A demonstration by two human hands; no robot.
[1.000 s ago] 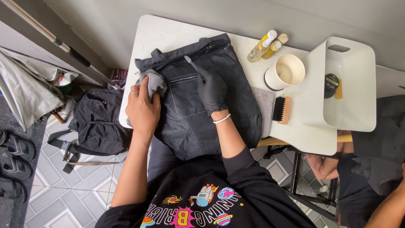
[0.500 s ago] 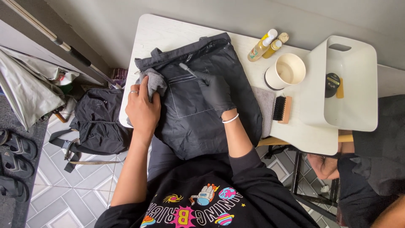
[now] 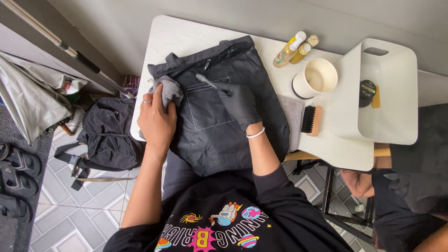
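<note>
A black fabric bag (image 3: 219,135) lies flat on the white table (image 3: 186,37), its lower end hanging over the near edge. My left hand (image 3: 156,119) presses a grey cloth (image 3: 169,88) against the bag's left side. My right hand (image 3: 240,105), in a black glove with a white band at the wrist, grips a small thin brush (image 3: 210,83) whose tip rests on the bag near its stitched pocket outline.
Right of the bag lie a grey cloth (image 3: 294,119), a wooden brush (image 3: 311,120), a white cup (image 3: 317,78), two bottles (image 3: 291,49) and a white tub (image 3: 389,88). A black backpack (image 3: 107,135) and sandals (image 3: 16,175) sit on the tiled floor. Another person's hand (image 3: 357,182) shows at the right.
My right hand has shifted slightly right and toward me with the brush along the bag. My left hand stays on the cloth.
</note>
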